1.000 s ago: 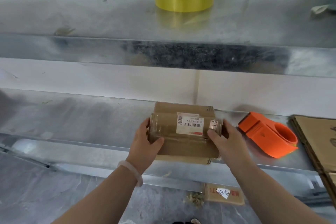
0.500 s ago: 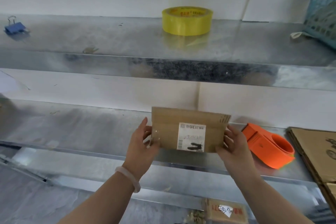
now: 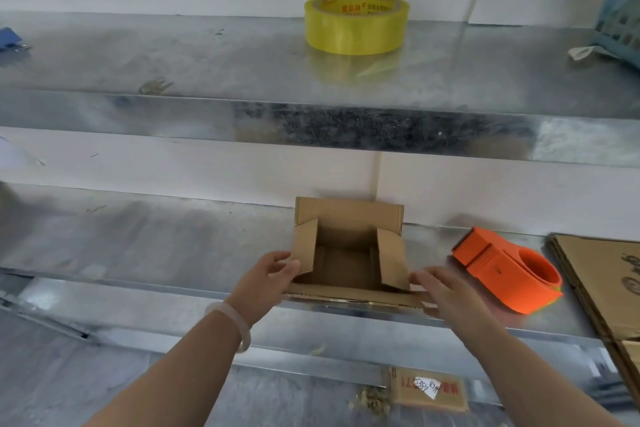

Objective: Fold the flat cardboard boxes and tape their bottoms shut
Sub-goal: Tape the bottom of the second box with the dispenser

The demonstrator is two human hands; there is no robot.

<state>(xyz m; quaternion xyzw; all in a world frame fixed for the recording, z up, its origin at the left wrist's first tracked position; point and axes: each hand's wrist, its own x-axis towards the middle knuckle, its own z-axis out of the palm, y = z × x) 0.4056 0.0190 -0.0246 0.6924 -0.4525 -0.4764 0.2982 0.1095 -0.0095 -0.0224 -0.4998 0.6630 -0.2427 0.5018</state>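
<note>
Sitting on the lower metal shelf (image 3: 145,246), close to its front edge, is a small brown cardboard box (image 3: 346,263) with its open side up. You can see down into it. Its back flap stands straight up by the white wall, its two side flaps stand up and lean a little, and its near flap lies flat, sticking out over the shelf edge toward the person. The left hand (image 3: 272,276) is at the box's left near corner, with its fingers curled and its thumb against the left side flap, so it holds the box there. A pale bracelet (image 3: 232,322) is on that wrist. The right hand (image 3: 441,291) is at the right near corner. Its fingers lie almost straight on top of the flat near flap, but the hand is blurry, and I cannot tell if it pinches the flap or only rests on it. Just to the right of the box, not touching it, lies an orange tape holder (image 3: 509,270) on the same shelf. Past that, at the right side, is a stack of flat cardboard (image 3: 604,284). On the upper shelf (image 3: 207,59) a roll of yellow tape (image 3: 356,28) lies flat, well above the box. A blue clip (image 3: 10,40) is at the far left of that shelf, and a blue basket (image 3: 620,17) is at the far right. Down on the floor is a small cardboard piece (image 3: 429,392) with a white label on it.
</note>
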